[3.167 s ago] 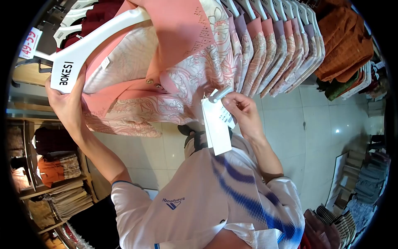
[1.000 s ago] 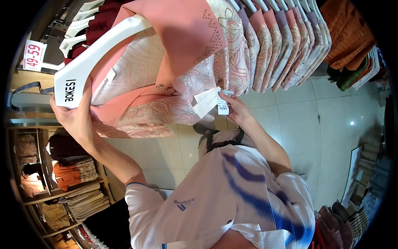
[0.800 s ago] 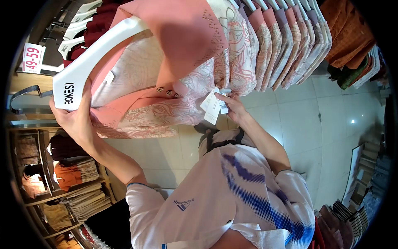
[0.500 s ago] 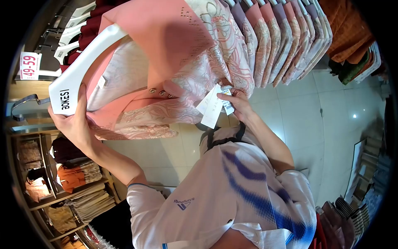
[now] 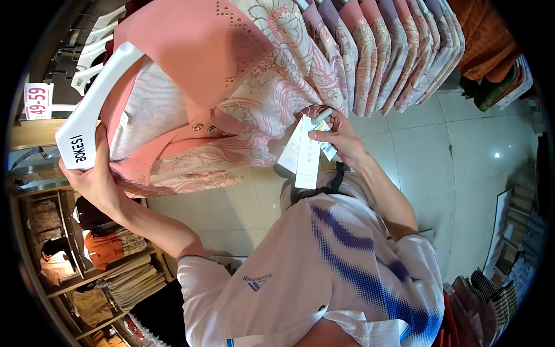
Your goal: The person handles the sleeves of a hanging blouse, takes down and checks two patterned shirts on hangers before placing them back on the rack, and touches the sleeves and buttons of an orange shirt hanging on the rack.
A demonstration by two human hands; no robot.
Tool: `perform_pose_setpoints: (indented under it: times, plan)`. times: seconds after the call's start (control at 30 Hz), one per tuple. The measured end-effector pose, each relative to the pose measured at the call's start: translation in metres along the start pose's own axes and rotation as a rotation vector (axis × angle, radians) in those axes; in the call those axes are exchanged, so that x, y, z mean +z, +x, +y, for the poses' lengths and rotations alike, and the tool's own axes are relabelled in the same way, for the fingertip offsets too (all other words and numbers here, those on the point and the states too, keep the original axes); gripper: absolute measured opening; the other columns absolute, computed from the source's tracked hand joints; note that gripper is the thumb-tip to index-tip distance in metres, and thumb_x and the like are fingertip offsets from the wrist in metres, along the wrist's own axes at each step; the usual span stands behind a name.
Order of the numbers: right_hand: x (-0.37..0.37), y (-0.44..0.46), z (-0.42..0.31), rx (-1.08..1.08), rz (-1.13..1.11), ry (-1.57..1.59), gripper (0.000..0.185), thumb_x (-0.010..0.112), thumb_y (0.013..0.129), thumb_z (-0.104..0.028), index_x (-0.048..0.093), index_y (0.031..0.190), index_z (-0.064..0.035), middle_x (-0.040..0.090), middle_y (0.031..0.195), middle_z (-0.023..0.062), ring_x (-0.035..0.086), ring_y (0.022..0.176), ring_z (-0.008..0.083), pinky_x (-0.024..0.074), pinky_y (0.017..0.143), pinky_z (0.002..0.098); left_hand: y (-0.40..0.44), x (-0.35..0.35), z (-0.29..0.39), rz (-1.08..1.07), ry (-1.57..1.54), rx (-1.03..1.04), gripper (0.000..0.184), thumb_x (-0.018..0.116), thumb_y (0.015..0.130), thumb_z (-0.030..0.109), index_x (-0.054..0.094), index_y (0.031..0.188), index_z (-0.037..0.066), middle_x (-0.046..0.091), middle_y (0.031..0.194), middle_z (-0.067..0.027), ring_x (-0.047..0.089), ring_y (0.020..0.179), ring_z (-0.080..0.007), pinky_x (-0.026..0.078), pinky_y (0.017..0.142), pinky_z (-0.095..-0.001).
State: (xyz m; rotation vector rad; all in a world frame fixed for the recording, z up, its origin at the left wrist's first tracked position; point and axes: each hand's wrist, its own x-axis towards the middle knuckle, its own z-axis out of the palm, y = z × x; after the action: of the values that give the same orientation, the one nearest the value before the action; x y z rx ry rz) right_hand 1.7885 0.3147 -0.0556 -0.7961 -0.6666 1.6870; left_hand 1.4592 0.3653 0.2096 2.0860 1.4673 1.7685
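Note:
My left hand (image 5: 95,173) grips the end of a white hanger (image 5: 92,115) lettered BOKESI. On the hanger is a patterned blouse (image 5: 277,81) with a wide pink collar and small buttons at the neck. The hanger's hook is not plainly visible. Near the blouse's lower edge, my right hand (image 5: 341,141) pinches a bunch of paper tags (image 5: 307,159), thumb on top. The front tag is white with small print, too small to read. Behind it shows a tag with a barcode and a yellow mark.
Similar blouses (image 5: 376,58) hang in a row at the top right. Left of me, a price sign (image 5: 39,101) reads 49-59. Below it stands a shelf unit with folded clothes (image 5: 118,283). Pale floor tiles (image 5: 428,156) lie to the right, with more garments (image 5: 480,312) at the lower right.
The hanger and blouse have shifted left and slightly down with my left hand. My right hand has moved a little right and down, and the front tag now faces me more squarely.

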Motion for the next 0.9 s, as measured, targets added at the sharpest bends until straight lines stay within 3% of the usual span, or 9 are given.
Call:
perform_pose_setpoints:
  times: [0.23,0.33,0.4,0.43,0.47,0.5,0.53,0.6,0.9]
  plan:
    - [-0.003,0.001,-0.001,-0.025,0.009,0.024,0.045,0.076,0.071,0.0,0.053,0.11,-0.0052,0.064,0.097,0.0029,0.062,0.087,0.011,0.049,0.078,0.0261,-0.001,0.008,0.006,0.034,-0.049,-0.002,0.04,0.073,0.071,-0.009,0.047,0.102,-0.008,0.063,0.096,-0.0169,0.062,0.085,-0.0165,0.051,0.08,-0.0278]
    - [-0.012,0.003,0.003,0.012,-0.019,0.032,0.038,0.071,0.078,-0.003,0.052,0.111,-0.0051,0.064,0.098,0.0034,0.062,0.085,0.0103,0.0494,0.076,0.0252,0.002,0.01,0.007,0.05,-0.041,0.004,0.04,0.075,0.072,-0.005,0.048,0.102,-0.008,0.063,0.095,-0.0156,0.062,0.085,-0.0161,0.049,0.08,-0.0276]
    - [-0.022,0.002,0.003,0.146,-0.134,0.514,0.031,0.064,0.084,-0.007,0.052,0.113,-0.0058,0.064,0.094,0.0031,0.063,0.083,0.0114,0.0507,0.071,0.0243,0.007,0.01,0.009,0.031,0.078,0.028,0.038,0.076,0.074,-0.001,0.05,0.101,-0.007,0.063,0.094,-0.0142,0.061,0.086,-0.0158,0.048,0.081,-0.0272]
    - [-0.023,0.002,0.015,0.136,0.001,0.504,0.03,0.054,0.092,-0.02,0.048,0.117,-0.0049,0.048,0.072,-0.0008,0.043,0.048,0.0084,0.0352,0.044,0.0229,0.01,0.009,0.01,0.016,0.132,0.025,0.039,0.072,0.076,-0.003,0.05,0.107,-0.007,0.062,0.1,-0.0146,0.06,0.089,-0.0151,0.048,0.083,-0.0272]
    - [-0.032,0.001,0.022,0.235,-0.106,0.74,0.025,0.049,0.094,-0.023,0.048,0.11,-0.0044,0.04,0.069,-0.0005,0.037,0.044,0.0082,0.0322,0.045,0.0222,0.015,0.009,0.012,0.022,0.174,0.045,0.039,0.072,0.076,-0.002,0.051,0.108,-0.007,0.063,0.1,-0.0142,0.061,0.089,-0.0151,0.047,0.083,-0.0275]
    - [-0.036,-0.001,0.032,0.232,-0.357,1.046,0.019,0.045,0.095,-0.023,0.048,0.093,-0.0043,0.043,0.073,0.0009,0.038,0.044,0.0088,0.033,0.048,0.0222,0.02,0.009,0.012,0.028,0.213,0.06,0.039,0.072,0.076,-0.002,0.051,0.108,-0.007,0.063,0.101,-0.0138,0.061,0.089,-0.0151,0.047,0.084,-0.0278]
    - [-0.041,0.002,0.057,0.187,-0.409,1.227,0.02,0.046,0.094,-0.021,0.05,0.095,-0.0016,0.041,0.067,0.0005,0.041,0.044,0.009,0.0335,0.047,0.0221,0.027,0.004,0.004,0.011,0.165,0.084,0.036,0.071,0.077,-0.002,0.054,0.109,-0.006,0.063,0.102,-0.0134,0.061,0.089,-0.0157,0.047,0.083,-0.0276]
    - [-0.033,-0.001,0.062,0.313,-0.595,1.301,0.028,0.042,0.096,-0.023,0.04,0.073,-0.007,0.038,0.052,-0.0008,0.037,0.039,0.0066,0.0285,0.048,0.021,0.033,0.012,0.017,-0.034,0.135,0.098,0.033,0.068,0.079,-0.002,0.059,0.11,-0.007,0.065,0.1,-0.011,0.06,0.084,-0.0124,0.047,0.079,-0.0243]
    - [0.017,-0.023,0.018,0.328,-0.4,1.32,0.036,0.038,0.097,-0.031,0.036,0.069,-0.0085,0.029,0.05,-0.0021,0.03,0.037,0.0076,0.0263,0.044,0.0228,0.058,-0.001,-0.014,-0.096,0.221,0.083,0.034,0.058,0.08,-0.004,0.062,0.114,0.001,0.061,0.086,-0.0032,0.046,0.065,-0.006,0.036,0.061,-0.0196]
